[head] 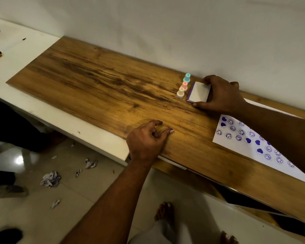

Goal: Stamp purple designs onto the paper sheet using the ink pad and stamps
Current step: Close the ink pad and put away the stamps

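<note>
Left hand (146, 138): rests on the wooden board's (99, 81) near edge, fingers loosely curled, holding nothing.
Right hand (220, 95): grips the ink pad (199, 92), seemingly closed, near the wall.
Stamps: teal stamp (187, 78), pink stamp (184, 86) and yellow stamp (180, 92) stand just beside the pad, untouched.
Paper sheet (301, 173): far right, covered with purple smileys and hearts.
Progress: stamping looks essentially done; probably only tidying remains.

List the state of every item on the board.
Ink pad: looks closed, flat on the wooden board, gripped by right hand.
Teal stamp: upright, untouched.
Pink stamp: upright, untouched.
Yellow stamp: upright, untouched.
Paper sheet: flat, stamped with purple hearts and smileys.
Left hand: resting on board, empty.
</note>
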`<state>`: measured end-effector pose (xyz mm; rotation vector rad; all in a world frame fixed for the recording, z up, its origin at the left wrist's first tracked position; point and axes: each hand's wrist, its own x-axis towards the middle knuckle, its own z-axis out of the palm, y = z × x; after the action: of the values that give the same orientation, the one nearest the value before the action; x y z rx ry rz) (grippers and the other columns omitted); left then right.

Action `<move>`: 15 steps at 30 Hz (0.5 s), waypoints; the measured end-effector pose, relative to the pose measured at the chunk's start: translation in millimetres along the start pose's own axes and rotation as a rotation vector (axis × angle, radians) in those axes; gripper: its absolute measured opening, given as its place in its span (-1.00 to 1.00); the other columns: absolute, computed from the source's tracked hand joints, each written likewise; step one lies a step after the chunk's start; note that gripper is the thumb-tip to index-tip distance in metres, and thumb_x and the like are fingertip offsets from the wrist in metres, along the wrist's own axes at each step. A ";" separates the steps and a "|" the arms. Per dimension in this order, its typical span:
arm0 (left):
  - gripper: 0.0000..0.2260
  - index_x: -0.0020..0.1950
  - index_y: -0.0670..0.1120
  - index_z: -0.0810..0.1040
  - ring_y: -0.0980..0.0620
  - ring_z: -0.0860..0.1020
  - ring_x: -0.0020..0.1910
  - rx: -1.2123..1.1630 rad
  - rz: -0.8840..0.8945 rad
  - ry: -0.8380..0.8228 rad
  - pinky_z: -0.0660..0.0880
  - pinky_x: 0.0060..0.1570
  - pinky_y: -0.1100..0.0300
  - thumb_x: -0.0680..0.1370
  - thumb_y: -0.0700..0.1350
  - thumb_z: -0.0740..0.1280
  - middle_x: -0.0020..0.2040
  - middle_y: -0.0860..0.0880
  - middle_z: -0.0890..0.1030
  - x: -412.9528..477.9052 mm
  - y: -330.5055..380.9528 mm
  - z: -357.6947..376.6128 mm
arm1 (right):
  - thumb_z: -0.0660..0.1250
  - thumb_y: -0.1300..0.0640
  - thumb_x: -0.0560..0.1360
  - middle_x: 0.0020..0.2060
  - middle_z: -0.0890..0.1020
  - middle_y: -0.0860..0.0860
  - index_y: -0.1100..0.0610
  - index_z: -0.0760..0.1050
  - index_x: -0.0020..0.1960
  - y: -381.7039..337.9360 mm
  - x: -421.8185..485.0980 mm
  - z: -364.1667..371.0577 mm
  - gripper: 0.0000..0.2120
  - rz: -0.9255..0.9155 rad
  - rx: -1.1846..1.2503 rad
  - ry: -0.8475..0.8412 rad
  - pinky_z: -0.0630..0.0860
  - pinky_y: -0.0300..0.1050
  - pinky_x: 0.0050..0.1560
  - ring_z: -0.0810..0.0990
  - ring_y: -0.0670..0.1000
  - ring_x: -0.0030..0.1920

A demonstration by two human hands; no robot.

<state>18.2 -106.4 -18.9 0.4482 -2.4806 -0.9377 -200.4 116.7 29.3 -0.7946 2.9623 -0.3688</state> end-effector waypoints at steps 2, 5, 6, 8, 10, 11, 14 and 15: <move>-0.58 0.11 0.09 0.75 0.20 0.54 -0.33 0.004 0.000 -0.005 0.39 -0.28 0.24 0.45 0.35 0.52 -0.36 0.20 0.54 -0.1 0.9 -0.9 | 0.42 -0.52 0.27 0.36 0.54 0.02 0.01 0.31 0.48 -1.4 0.2 -0.7 -0.03 -0.003 0.006 -0.004 0.37 0.21 0.29 0.53 0.12 0.31; -0.57 0.14 0.08 0.74 0.20 0.55 -0.32 0.019 -0.005 -0.025 0.42 -0.26 0.23 0.45 0.35 0.51 -0.35 0.18 0.57 -0.2 2.9 -2.1 | 0.45 -0.50 0.29 0.40 0.50 0.05 0.02 0.31 0.50 -1.5 -3.7 -9.8 -0.03 -0.015 0.012 -0.013 0.34 0.22 0.33 0.48 0.13 0.37; -0.57 0.14 0.09 0.74 0.20 0.55 -0.32 0.022 -0.008 -0.035 0.45 -0.24 0.21 0.45 0.36 0.51 -0.34 0.17 0.57 0.1 3.0 -3.3 | 0.45 -0.49 0.30 0.42 0.48 0.05 0.02 0.31 0.51 -0.1 -6.9 -14.6 -0.04 -0.016 0.023 -0.005 0.32 0.23 0.35 0.45 0.13 0.39; -0.56 0.13 0.08 0.74 0.19 0.56 -0.32 0.023 0.000 -0.050 0.50 -0.22 0.18 0.44 0.36 0.52 -0.35 0.16 0.58 1.7 3.6 -5.3 | 0.43 -0.46 0.36 0.44 0.47 0.04 -0.01 0.34 0.49 8.5 -20.6 -29.5 -0.13 -0.004 0.070 0.054 0.29 0.24 0.38 0.43 0.12 0.42; -0.57 0.13 0.07 0.75 0.17 0.58 -0.32 0.026 0.002 -0.059 0.54 -0.21 0.14 0.44 0.35 0.53 -0.35 0.14 0.59 5.3 5.0 -8.4 | 0.37 -0.45 0.42 0.39 0.51 0.00 -0.05 0.40 0.44 25.6 -46.6 -46.4 -0.26 -0.006 0.106 0.148 0.33 0.22 0.37 0.48 0.08 0.38; -0.58 0.12 0.07 0.75 0.15 0.59 -0.32 0.040 0.002 -0.066 0.56 -0.20 0.12 0.45 0.34 0.52 -0.35 0.13 0.60 5.6 5.7 -9.5 | 0.32 -0.45 0.45 0.34 0.55 -0.02 -0.06 0.43 0.41 38.9 -65.7 -51.5 -0.32 -0.011 0.105 0.195 0.37 0.18 0.34 0.52 0.06 0.34; -0.63 0.19 0.07 0.73 0.02 0.66 -0.16 0.150 0.072 -0.132 0.59 -0.10 0.09 0.54 0.27 0.47 -0.13 0.05 0.72 5.2 14.7 -11.7 | 0.26 -0.42 0.49 0.21 0.62 -0.02 -0.05 0.50 0.30 100.6 -146.9 -59.9 -0.43 0.103 0.049 0.292 0.41 0.02 0.20 0.57 0.05 0.20; -0.66 0.25 0.07 0.71 -0.03 0.69 -0.06 0.194 0.130 -0.171 0.59 -0.04 0.09 0.59 0.22 0.44 0.00 0.01 0.74 4.5 18.7 -10.4 | 0.25 -0.41 0.50 0.19 0.62 0.00 -0.05 0.51 0.28 125.9 -177.9 -60.1 -0.44 0.189 0.025 0.312 0.44 0.03 0.17 0.57 0.08 0.17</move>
<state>17.1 -100.7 2.1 0.2731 -2.7322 -0.7142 -114.3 324.1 55.2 -0.4871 3.2751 -0.5631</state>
